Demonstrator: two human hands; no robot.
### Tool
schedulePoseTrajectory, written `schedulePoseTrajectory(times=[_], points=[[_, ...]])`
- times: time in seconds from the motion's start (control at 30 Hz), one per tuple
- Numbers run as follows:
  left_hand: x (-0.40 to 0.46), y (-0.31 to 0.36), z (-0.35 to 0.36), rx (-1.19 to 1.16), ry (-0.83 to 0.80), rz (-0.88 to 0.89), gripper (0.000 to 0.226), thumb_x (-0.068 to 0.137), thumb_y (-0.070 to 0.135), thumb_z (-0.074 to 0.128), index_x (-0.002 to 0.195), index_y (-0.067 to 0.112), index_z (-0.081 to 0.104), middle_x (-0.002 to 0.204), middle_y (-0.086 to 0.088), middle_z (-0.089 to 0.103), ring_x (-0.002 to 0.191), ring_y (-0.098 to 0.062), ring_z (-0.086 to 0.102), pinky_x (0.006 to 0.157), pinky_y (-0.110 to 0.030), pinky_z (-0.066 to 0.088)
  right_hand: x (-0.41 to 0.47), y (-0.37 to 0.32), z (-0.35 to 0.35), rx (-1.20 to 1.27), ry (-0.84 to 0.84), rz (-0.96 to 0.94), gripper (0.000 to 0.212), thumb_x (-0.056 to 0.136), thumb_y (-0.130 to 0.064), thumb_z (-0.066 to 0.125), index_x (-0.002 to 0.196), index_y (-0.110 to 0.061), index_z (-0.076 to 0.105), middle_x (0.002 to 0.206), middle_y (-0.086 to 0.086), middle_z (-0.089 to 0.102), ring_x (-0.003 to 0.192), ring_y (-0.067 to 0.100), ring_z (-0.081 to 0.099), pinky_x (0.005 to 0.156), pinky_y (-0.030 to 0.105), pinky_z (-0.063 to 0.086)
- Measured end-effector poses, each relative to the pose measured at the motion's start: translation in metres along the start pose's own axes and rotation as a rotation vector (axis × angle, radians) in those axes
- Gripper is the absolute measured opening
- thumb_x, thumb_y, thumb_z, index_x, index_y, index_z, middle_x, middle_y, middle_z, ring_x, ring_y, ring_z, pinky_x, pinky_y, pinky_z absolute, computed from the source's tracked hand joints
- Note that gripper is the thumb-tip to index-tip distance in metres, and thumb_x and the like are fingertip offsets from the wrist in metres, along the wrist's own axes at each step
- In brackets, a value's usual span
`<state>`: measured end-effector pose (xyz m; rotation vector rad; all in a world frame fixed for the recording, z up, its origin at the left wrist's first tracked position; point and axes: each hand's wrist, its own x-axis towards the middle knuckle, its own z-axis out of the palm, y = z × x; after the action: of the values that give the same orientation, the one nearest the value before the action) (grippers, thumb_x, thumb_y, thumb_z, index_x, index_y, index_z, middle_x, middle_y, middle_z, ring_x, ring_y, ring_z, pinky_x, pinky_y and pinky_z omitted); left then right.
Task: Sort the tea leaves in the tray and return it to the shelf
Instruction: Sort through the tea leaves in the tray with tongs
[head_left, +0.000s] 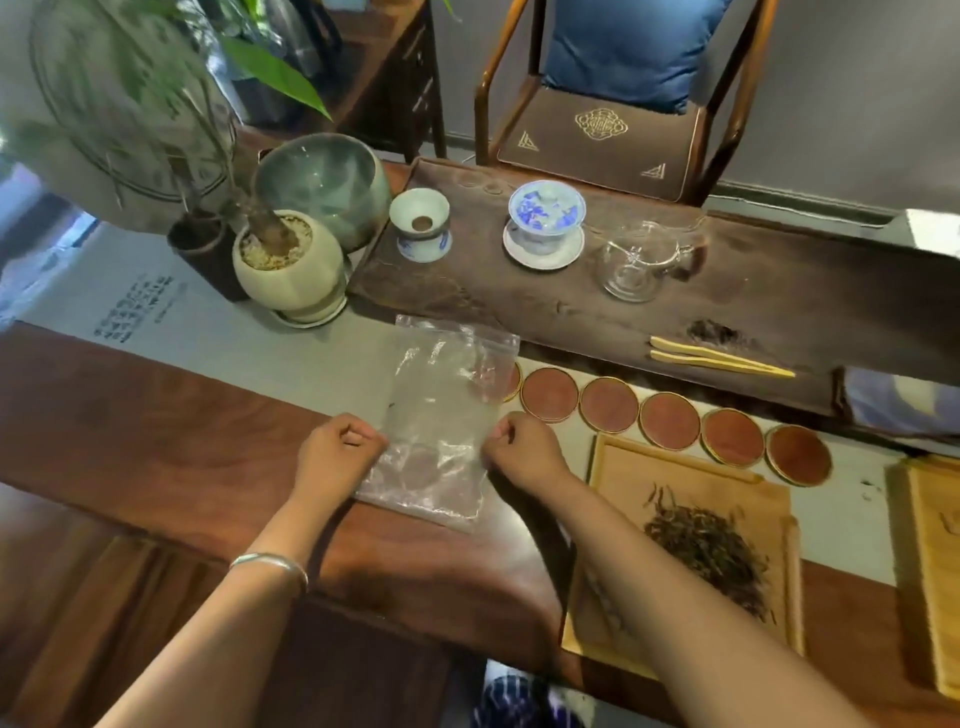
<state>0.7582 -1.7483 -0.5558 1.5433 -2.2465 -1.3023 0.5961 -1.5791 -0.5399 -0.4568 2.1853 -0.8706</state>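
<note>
Head: plastic bag (441, 415) between hands, coasters (670, 420) beside tray (623, 467).

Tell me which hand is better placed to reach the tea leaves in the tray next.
Right, probably. The right hand pinches the plastic bag's edge right beside the bamboo tray holding the tea leaves. The left hand is on the bag's far side.

Grey wall (857, 93) behind. Wooden armchair (613, 104) with blue cushion (628, 47), brown embroidered seat pad (597, 145). Dark wooden cabinet (384, 78) at left. Long brown wooden table (156, 431) in foreground.
</note>
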Motion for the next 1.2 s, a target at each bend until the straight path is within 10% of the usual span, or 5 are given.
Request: schedulePoseTrajectory(times=[0.17, 0.37, 0.57, 0.97, 1.2], points=[[-0.002, 0.022, -0.015, 0.075, 0.053, 0.045, 0.023, 0.068, 0.036, 0.080, 0.079, 0.024, 0.064, 0.075, 0.007, 0.070, 0.070, -0.011, 0.065, 0.064, -0.026, 0.049, -0.010, -0.015, -0.029, -0.307, -0.103, -0.113, 0.041, 0.084, -0.039, 0.065, 0.077, 0.002, 0.064, 0.073, 0.016, 0.066, 0.067, 0.026, 0.059, 0.061, 0.037, 0.044], [-0.051, 0.062, -0.028, 0.236, 0.385, 0.414, 0.021, 0.086, 0.025, 0.063, 0.106, 0.018, 0.058, 0.101, -0.002, 0.063, 0.091, -0.015, 0.055, 0.075, -0.030, 0.041, -0.016, 0.014, -0.165, -0.524, 0.409, -0.302, 0.015, 0.088, -0.025, 0.057, 0.086, -0.011, 0.057, 0.083, 0.007, 0.058, 0.077, 0.026, 0.056, 0.059, 0.032, 0.038], [-0.124, 0.084, 0.075, 0.256, -0.069, 0.645, 0.009, 0.083, 0.018, 0.067, 0.086, 0.010, 0.066, 0.083, -0.004, 0.063, 0.078, -0.022, 0.059, 0.071, -0.021, 0.037, 0.017, 0.065, -0.228, -0.801, 0.352, -0.254, 0.041, 0.089, -0.027, 0.060, 0.122, -0.007, 0.048, 0.112, 0.020, 0.049, 0.103, 0.038, 0.049, 0.082, 0.045, 0.047], [-0.148, 0.056, 0.148, 0.196, -0.233, 0.598, 0.014, 0.091, 0.026, 0.062, 0.098, 0.014, 0.063, 0.091, 0.003, 0.062, 0.080, -0.005, 0.047, 0.067, -0.021, 0.036, 0.010, 0.078, -0.208, -0.856, 0.408, -0.391, 0.020, 0.092, -0.023, 0.055, 0.101, -0.007, 0.049, 0.101, 0.014, 0.054, 0.094, 0.033, 0.053, 0.063, 0.038, 0.043], [-0.149, 0.052, 0.153, 0.117, -0.202, 0.561, 0.006, 0.088, 0.021, 0.059, 0.087, 0.016, 0.062, 0.078, 0.016, 0.052, 0.074, 0.001, 0.045, 0.069, -0.024, 0.039, -0.128, 0.113, -0.184, -0.437, 0.654, -0.324, 0.024, 0.092, -0.032, 0.053, 0.107, -0.014, 0.050, 0.092, -0.007, 0.042, 0.073, 0.005, 0.041, 0.056, 0.021, 0.033]])
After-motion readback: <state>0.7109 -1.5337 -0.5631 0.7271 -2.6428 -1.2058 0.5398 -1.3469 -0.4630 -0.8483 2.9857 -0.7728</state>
